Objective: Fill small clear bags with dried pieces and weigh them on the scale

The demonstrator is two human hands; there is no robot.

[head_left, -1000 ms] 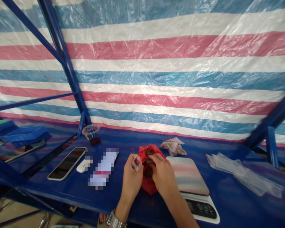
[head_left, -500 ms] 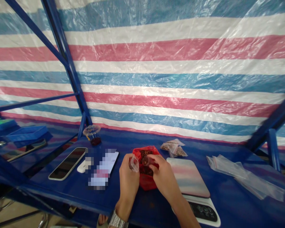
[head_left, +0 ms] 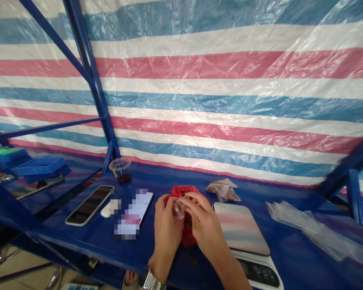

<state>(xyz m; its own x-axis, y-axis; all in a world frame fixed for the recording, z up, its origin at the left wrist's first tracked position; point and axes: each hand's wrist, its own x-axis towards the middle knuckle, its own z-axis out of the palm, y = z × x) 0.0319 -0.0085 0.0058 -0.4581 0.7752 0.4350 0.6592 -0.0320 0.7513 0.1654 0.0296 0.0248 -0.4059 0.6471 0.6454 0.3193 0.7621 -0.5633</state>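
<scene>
My left hand [head_left: 167, 229] and my right hand [head_left: 203, 225] meet over an open red plastic bag [head_left: 186, 235] of dark brown pieces on the blue shelf [head_left: 93, 237]. Between them they hold a small clear plastic bag [head_left: 179, 208]. The left fingers pinch its left edge. The right fingertips are closed at its mouth, and whether they hold a piece is hidden. A metal watch [head_left: 151, 280] sits on my left wrist. Just right of my hands stands a flat digital scale [head_left: 243, 229].
Two filled small bags [head_left: 223, 189] lie behind the scale. A stack of empty clear bags [head_left: 314, 229] lies at the right. Left of my hands are two phones [head_left: 89, 204] [head_left: 133, 213], a small white object [head_left: 107, 209] and a clear cup [head_left: 121, 171]. Blue trays [head_left: 39, 167] sit far left.
My right hand has come out of the red bag and moved left to the mouth of the small clear bag. The view has shifted slightly.
</scene>
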